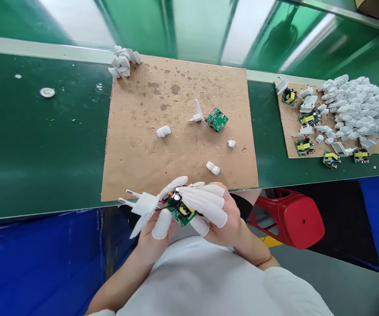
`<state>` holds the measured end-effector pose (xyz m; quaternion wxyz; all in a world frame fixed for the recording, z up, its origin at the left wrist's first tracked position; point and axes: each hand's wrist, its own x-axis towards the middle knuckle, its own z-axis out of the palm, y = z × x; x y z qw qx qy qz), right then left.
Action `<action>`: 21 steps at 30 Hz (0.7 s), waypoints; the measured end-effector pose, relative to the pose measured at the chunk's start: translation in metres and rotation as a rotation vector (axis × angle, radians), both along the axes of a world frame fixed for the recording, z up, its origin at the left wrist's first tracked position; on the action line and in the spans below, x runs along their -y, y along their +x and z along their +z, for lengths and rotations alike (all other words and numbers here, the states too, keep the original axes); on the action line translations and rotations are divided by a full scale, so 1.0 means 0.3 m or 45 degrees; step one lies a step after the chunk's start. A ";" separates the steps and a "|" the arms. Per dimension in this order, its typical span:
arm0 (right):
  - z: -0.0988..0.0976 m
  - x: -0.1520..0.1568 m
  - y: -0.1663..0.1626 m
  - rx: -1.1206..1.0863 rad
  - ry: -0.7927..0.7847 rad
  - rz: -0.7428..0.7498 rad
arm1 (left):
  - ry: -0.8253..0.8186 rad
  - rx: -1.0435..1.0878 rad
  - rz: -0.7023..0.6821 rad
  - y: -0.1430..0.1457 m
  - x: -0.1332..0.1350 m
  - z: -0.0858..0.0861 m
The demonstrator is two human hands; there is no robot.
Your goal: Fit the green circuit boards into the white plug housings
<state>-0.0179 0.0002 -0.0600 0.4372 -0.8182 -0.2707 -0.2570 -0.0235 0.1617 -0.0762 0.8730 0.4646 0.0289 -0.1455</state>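
Note:
Both my hands wear white finger cots and meet at the table's near edge. My left hand [158, 224] grips a white plug housing [141, 205] whose two metal pins point left. My right hand [214, 213] pinches a green circuit board [180, 211] joined to that housing by thin red and black wires. On the brown cardboard mat [143, 149] ahead lie another white plug part [196, 115] with a green board [216, 119] beside it, plus loose finger cots [163, 131].
A small heap of white cots [123, 62] sits at the mat's far left corner. At the right, a second cardboard sheet [291, 127] carries several boards [304, 146] and a large pile of white housings [357, 105]. A red stool [294, 217] stands below the table edge.

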 end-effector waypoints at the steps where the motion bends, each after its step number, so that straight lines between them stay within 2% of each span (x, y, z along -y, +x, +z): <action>1: 0.004 0.005 -0.001 -0.012 -0.003 0.020 | -0.025 -0.027 0.027 0.007 0.005 0.004; 3: 0.005 0.031 0.001 -0.111 0.009 -0.001 | -0.068 -0.102 0.069 0.027 0.021 0.008; 4: -0.001 0.051 0.006 -0.173 0.017 -0.082 | -0.094 -0.140 0.082 0.039 0.030 0.008; 6: -0.025 0.093 0.025 -0.238 -0.050 -0.361 | -0.155 -0.201 0.098 0.062 0.044 0.005; 8: -0.055 0.125 0.052 -0.202 -0.287 -0.608 | -0.192 -0.220 0.122 0.079 0.050 0.000; 9: -0.067 0.134 0.066 -0.186 -0.443 -0.648 | -0.196 -0.213 0.146 0.085 0.050 -0.003; 11: -0.074 0.137 0.088 -0.222 -0.745 -0.605 | -0.176 -0.187 0.210 0.093 0.045 -0.008; 13: -0.060 0.129 0.103 -0.251 -0.927 -0.532 | -0.147 -0.160 0.282 0.096 0.037 -0.014; 15: -0.039 0.122 0.113 -0.198 -0.918 -0.525 | -0.124 -0.138 0.334 0.097 0.031 -0.020; 17: -0.029 0.125 0.121 -0.089 -0.777 -0.578 | -0.108 -0.114 0.357 0.097 0.030 -0.024; 19: -0.039 0.134 0.126 0.012 -0.687 -0.631 | -0.093 -0.097 0.359 0.099 0.035 -0.026; 21: -0.064 0.142 0.124 0.072 -0.700 -0.616 | -0.082 -0.095 0.358 0.101 0.044 -0.024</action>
